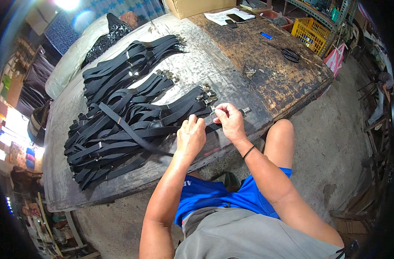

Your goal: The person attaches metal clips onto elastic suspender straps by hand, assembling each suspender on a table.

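Note:
Black elastic suspenders (132,103) with metal clips lie in heaped bundles over the left and middle of the table. At the table's near edge, my left hand (191,136) is closed with its fingers curled down on a suspender strap. Close beside it, my right hand (230,123) pinches the same strap near its end, thumb against forefinger. A metal clip (246,111) sticks out just past my right hand's fingers. One loose strap (128,127) runs across the heap toward my left wrist. My fingers hide the exact spot being gripped.
The worn table (266,82) has black scissors (290,55), a blue cutter (266,36), papers (218,17) and a phone (236,17) on its far right. A cardboard box (197,6) stands at the back. Beyond the right edge is a yellow crate (310,32).

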A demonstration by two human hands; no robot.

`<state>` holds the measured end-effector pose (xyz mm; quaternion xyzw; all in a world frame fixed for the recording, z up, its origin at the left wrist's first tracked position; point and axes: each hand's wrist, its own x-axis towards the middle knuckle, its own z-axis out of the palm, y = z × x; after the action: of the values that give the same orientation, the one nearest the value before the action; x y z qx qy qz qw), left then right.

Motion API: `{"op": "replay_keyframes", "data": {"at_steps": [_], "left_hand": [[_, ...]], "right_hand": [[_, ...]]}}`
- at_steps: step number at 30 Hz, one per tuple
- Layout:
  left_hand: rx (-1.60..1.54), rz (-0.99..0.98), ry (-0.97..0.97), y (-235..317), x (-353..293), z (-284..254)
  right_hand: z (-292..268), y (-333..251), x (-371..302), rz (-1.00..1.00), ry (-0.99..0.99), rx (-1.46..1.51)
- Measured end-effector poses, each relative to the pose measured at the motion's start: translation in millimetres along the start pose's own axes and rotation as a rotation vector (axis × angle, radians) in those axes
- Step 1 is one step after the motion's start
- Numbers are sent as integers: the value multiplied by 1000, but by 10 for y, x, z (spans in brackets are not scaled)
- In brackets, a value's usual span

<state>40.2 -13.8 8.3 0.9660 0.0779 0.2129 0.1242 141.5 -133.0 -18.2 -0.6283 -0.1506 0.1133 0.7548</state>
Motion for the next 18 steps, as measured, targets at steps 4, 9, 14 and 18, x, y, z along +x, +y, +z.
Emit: {"op": "replay_keyframes", "data": {"at_steps": [4,9,14,18], "left_hand": [[-18,-3,90,-91,14,82],[-282,-58,119,-192,-65,-36],[-314,-102,119,-136,-144,-67],[-307,-89,143,-136,-148,-58]], "right_hand": [[32,0,-35,-124,-47,-164],[42,-75,-130,-450,-153,-506],[82,-62,-159,-568,-210,-605],[98,-63,-165,-610,-239,-687]]}}
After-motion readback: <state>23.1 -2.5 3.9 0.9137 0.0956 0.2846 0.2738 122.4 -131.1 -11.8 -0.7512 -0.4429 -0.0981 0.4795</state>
